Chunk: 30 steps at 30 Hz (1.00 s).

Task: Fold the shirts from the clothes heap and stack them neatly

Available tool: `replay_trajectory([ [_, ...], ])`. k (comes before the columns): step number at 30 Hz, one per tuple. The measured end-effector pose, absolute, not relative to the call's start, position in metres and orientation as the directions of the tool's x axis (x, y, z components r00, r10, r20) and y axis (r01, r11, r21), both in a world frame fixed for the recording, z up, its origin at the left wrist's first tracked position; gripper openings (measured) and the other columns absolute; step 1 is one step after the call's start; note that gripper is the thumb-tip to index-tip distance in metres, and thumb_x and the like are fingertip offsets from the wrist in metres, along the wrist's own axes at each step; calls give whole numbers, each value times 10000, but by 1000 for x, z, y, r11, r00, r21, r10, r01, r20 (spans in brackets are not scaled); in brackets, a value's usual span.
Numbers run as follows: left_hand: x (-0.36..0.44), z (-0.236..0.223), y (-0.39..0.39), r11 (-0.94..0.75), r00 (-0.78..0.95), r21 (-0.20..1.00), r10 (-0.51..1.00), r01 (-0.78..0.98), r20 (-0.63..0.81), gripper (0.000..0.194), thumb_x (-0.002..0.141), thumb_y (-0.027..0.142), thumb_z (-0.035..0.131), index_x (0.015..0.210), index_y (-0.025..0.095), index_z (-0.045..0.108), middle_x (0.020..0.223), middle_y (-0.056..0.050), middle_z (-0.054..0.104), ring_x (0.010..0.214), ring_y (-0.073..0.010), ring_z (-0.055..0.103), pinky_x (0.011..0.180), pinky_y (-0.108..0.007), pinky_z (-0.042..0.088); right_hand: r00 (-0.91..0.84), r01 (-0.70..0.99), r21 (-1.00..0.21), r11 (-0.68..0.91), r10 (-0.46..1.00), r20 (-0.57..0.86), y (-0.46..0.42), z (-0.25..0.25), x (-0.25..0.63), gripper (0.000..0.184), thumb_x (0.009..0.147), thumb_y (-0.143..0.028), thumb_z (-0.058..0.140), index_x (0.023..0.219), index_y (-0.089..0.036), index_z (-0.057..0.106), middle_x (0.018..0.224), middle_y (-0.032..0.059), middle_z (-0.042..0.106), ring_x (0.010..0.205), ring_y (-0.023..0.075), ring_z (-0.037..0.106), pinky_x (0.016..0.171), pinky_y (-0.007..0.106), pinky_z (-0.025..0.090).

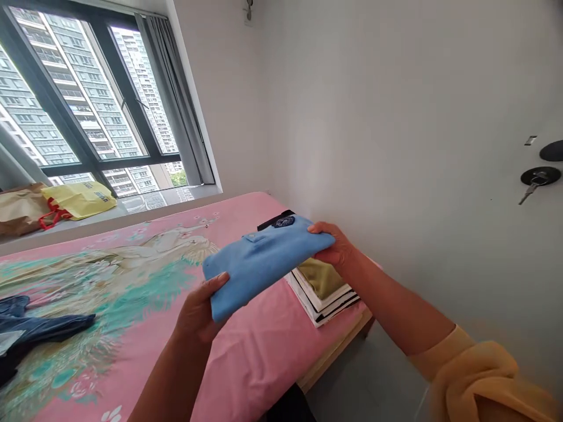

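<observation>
A folded light-blue shirt (pixel 264 261) is held up above the bed between both hands. It has a small buttoned flap and a dark round emblem near its far edge, with a black strip behind. My left hand (pixel 201 308) grips its near left corner, thumb on top and fingers underneath. At the far right end, my right hand (pixel 333 243) pinches the fabric, thumb above. Below and behind the right hand, a stack of folded clothes (pixel 313 302) lies at the bed's edge, an olive garment (pixel 323 278) on top; the shirt partly hides it.
The bed (pixel 259 351) has a pink sheet with a bird and flower print. Dark jeans (pixel 53 325) lie at its left. A yellow bag (pixel 81 198) and a brown paper bag (pixel 21 211) rest on the windowsill. Keys (pixel 532 186) hang from a door lock at right.
</observation>
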<state>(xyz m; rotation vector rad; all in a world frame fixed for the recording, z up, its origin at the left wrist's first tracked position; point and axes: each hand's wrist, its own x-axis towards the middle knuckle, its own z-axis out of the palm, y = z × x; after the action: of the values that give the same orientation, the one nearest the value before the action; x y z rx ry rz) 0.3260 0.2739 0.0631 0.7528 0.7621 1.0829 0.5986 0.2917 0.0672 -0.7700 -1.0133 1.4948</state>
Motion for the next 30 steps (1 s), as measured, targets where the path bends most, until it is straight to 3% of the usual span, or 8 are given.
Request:
replay_trajectory([
  [2,370,82,299,224,342,840,938,-495,-48,489,655,118,665,1128,107,541,659,-11,665,506,-143,608,537,-259,544,-200,-441,-897,42,969,143,313,83,644,306,688,-246,513,954,-112,585,859,46,670,737,123,600,685,235,493],
  [5,436,67,325,242,437,850,899,-468,-15,478,697,134,656,1157,99,530,815,-63,699,679,-171,651,675,-296,554,-224,-399,-909,120,949,223,326,70,717,328,721,-211,506,1032,-124,563,925,41,672,729,118,611,676,228,496],
  [8,487,7,337,377,518,876,836,-299,-183,475,687,156,684,1130,140,516,844,-56,682,671,-154,640,608,-274,553,-206,-230,-971,-61,978,-13,322,15,781,372,693,-203,595,1057,-139,548,837,27,665,608,111,601,546,208,497],
  [11,511,-54,336,523,512,851,744,-48,-429,430,693,218,696,1076,168,505,658,20,590,512,-106,563,487,-252,529,-135,-69,-935,-348,932,-337,310,-46,821,446,663,-297,699,1056,-167,533,723,-6,626,522,103,574,424,182,468],
  [14,514,-81,332,540,497,840,718,43,-487,389,714,352,702,1003,181,506,601,47,524,499,-98,545,481,-250,531,-86,-50,-908,-415,908,-410,300,-78,833,459,677,-435,715,1015,-177,541,710,-2,609,518,102,579,395,179,476],
  [18,513,-73,340,515,487,850,717,111,-498,390,725,492,665,880,168,512,602,17,551,496,-103,552,400,-206,475,-14,-11,-901,-434,901,-434,302,-77,828,467,696,-560,671,933,-172,561,723,17,617,514,107,591,369,185,475],
  [24,514,-55,348,453,490,878,737,153,-466,411,602,327,799,842,162,509,581,41,558,449,-68,503,405,-190,477,156,67,-918,-391,913,-377,307,-60,820,415,695,-504,699,910,-173,571,543,-54,514,369,45,429,315,153,375],
  [30,511,-68,328,432,472,883,749,183,-464,417,614,372,786,834,166,496,539,46,543,422,-73,499,420,-210,483,185,37,-901,-432,889,-419,290,-73,817,402,667,-507,718,830,-168,574,527,-64,480,357,22,358,307,139,306],
])
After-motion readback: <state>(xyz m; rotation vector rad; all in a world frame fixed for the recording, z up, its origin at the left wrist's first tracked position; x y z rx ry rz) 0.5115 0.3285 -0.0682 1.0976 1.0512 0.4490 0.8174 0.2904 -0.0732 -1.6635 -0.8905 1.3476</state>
